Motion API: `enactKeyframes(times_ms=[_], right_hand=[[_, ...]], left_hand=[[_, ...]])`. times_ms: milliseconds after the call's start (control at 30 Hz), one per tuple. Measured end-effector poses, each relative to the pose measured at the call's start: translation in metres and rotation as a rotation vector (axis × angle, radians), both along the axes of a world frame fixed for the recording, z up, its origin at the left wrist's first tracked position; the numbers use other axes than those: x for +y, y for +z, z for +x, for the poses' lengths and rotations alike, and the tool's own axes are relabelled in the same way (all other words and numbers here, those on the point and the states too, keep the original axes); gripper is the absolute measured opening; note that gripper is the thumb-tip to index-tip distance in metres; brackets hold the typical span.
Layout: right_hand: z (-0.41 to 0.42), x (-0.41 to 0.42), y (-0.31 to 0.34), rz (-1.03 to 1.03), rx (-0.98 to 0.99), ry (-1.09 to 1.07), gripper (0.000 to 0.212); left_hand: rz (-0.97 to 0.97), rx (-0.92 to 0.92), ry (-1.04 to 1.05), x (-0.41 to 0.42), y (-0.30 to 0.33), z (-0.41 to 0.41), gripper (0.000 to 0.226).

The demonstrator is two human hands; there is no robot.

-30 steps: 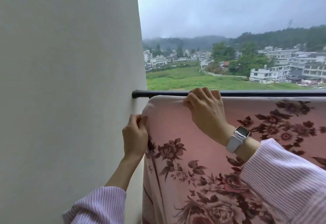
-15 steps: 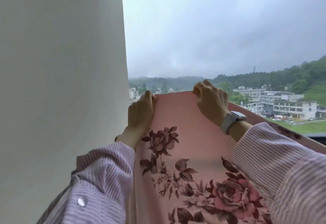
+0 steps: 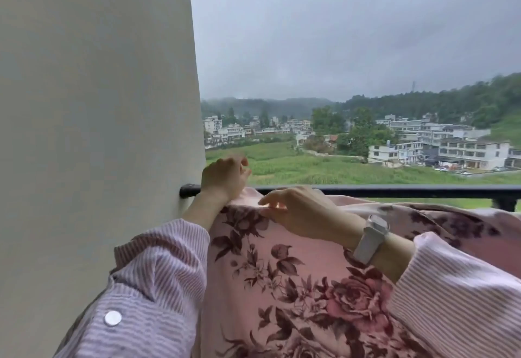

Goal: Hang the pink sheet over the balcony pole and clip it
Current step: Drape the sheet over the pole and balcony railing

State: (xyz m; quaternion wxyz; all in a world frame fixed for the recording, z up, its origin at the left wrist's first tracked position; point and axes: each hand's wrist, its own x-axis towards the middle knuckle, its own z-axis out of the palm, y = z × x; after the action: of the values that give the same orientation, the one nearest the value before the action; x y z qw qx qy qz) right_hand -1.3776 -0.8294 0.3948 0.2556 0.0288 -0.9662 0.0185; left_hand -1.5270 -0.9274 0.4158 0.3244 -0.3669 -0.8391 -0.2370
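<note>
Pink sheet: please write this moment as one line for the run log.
pink sheet: draped at black pole | left hand: over pole, fingers blurred | right hand: resting on sheet top | clip: none visible

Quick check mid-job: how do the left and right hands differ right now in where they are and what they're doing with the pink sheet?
The left hand is raised above the black pole beside the wall, fingers loosely curled and blurred, gripping nothing visible; the right hand sits lower, on the pink sheet. The right hand's fingertips touch the sheet's top fold; the left hand only has its wrist against the sheet's edge. The right wrist wears a white watch; the left is bare. Both come out of striped sleeves.
</note>
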Motion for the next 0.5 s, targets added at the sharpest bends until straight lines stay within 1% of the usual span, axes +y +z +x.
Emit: enactKeyframes(times_ms=[67, 100, 167, 200, 300, 400, 433, 467, 500], right_hand=[[0.005, -0.005, -0.010, 0.096, 0.133, 0.002, 0.029], [0.006, -0.005, -0.013, 0.129, 0.187, 0.019, 0.027], [0.005, -0.006, -0.017, 0.144, 0.255, 0.041, 0.022], [0.004, -0.007, -0.019, 0.112, 0.275, 0.034, 0.020], [-0.003, -0.012, -0.022, 0.025, 0.315, -0.001, 0.014], [-0.009, -0.016, -0.026, 0.066, 0.343, -0.046, 0.005], [-0.010, -0.017, -0.027, 0.078, 0.345, -0.059, 0.006], [-0.010, -0.017, -0.027, 0.082, 0.345, -0.071, 0.007], [-0.009, -0.018, -0.027, 0.076, 0.345, -0.078, 0.008]], left_hand=[[0.204, 0.109, -0.060, -0.011, -0.004, 0.008, 0.015], [0.271, 0.148, -0.086, -0.017, -0.009, 0.012, 0.014], [0.345, 0.179, -0.139, -0.030, -0.024, 0.023, 0.014], [0.384, 0.162, -0.159, -0.038, -0.034, 0.029, 0.015], [0.554, 0.027, -0.184, -0.062, -0.071, 0.046, 0.027], [0.672, -0.177, -0.155, -0.081, -0.104, 0.052, 0.042], [0.680, -0.249, -0.141, -0.085, -0.113, 0.052, 0.040], [0.670, -0.290, -0.128, -0.090, -0.120, 0.052, 0.032], [0.655, -0.286, -0.109, -0.095, -0.124, 0.052, 0.021]])
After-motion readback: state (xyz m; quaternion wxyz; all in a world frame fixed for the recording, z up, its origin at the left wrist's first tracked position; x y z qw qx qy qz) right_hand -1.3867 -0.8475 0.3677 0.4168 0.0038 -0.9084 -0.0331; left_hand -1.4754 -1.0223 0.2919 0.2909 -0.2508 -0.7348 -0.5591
